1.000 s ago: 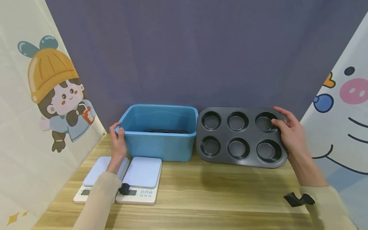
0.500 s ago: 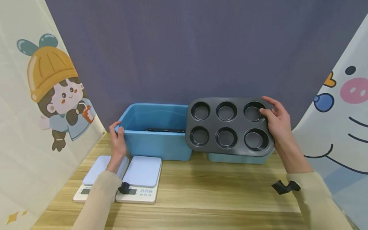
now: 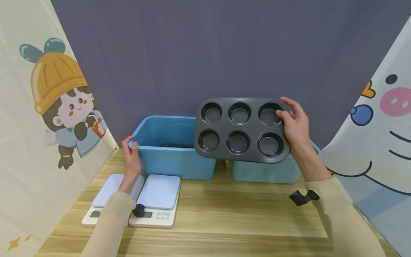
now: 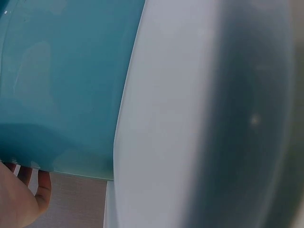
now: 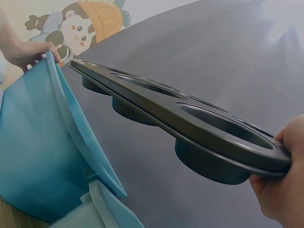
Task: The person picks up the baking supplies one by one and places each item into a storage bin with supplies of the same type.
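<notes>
My right hand [image 3: 295, 126] grips the right end of a dark grey muffin tin [image 3: 224, 132], thumb over an upper cup. The tin hangs in the air, its cups facing me, overlapping the right part of a blue bin [image 3: 173, 162] in the head view. With my left hand [image 3: 131, 160] I hold the bin's left rim near its front corner. Inside the bin lies another dark tin [image 3: 173, 145], mostly hidden by the front wall. The right wrist view shows the held tin [image 5: 213, 137] edge-on, above the bin's rim [image 5: 80, 128].
A pale green bin [image 3: 263, 173] stands right of the blue one, partly behind the held tin. Two white kitchen scales [image 3: 162, 192] sit side by side at the front left, one partly under my left forearm. A grey curtain [image 3: 205, 53] backs the wooden table [image 3: 231, 214].
My right hand has carried the muffin tin up and to the left, from before the pale green bin, now uncovering more of it. The left hand stays on the rim.
</notes>
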The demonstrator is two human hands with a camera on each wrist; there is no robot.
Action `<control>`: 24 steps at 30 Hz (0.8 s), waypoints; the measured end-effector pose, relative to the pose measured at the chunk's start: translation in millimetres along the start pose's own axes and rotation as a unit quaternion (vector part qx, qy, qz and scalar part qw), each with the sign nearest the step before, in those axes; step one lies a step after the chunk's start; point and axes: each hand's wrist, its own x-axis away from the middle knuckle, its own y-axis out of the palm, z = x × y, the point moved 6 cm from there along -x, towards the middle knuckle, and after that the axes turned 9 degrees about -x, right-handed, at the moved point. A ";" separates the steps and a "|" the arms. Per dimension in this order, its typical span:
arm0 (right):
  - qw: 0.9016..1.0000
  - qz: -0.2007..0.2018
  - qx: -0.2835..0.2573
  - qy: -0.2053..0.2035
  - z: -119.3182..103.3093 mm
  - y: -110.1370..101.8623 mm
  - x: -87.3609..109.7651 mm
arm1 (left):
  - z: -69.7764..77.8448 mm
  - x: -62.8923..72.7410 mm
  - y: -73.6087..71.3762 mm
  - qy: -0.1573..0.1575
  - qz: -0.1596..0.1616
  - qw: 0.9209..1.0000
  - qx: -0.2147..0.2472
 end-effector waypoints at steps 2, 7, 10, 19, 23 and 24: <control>1.000 -0.002 0.008 0.001 0.5 5.3 -1.9 | 0.0 0.1 -0.2 0.000 0.000 1.000 0.000; 0.999 -0.008 0.041 0.006 2.7 19.1 -5.5 | -0.6 0.2 -0.2 -0.002 -0.003 1.000 -0.008; 0.999 -0.017 0.043 0.010 4.1 28.0 -7.5 | -0.8 0.5 -0.1 -0.003 -0.004 1.000 -0.012; 0.999 -0.024 0.034 0.010 5.1 55.3 -18.6 | -0.6 0.8 1.1 -0.005 -0.003 1.000 -0.013; 0.999 -0.034 0.034 0.011 8.1 67.6 -22.3 | -1.8 0.5 1.8 -0.006 -0.006 1.000 -0.016; 0.999 -0.037 0.035 0.011 9.3 70.9 -23.3 | -2.1 0.8 1.8 -0.007 -0.005 1.000 -0.016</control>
